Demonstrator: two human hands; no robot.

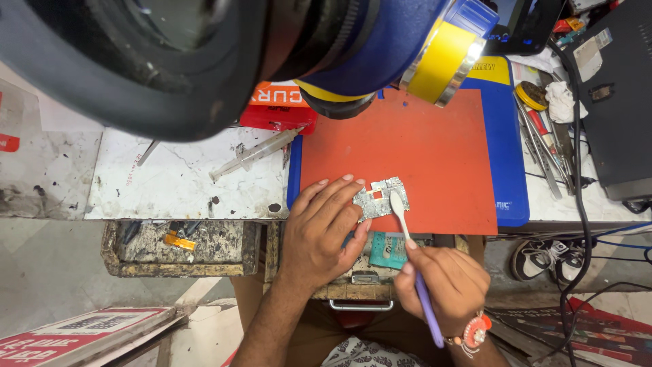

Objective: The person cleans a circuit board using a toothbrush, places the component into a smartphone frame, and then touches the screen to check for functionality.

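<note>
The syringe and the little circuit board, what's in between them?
In the head view, between the syringe and the circuit board lie bare white worktop, the blue mat's edge and orange mat.
</note>
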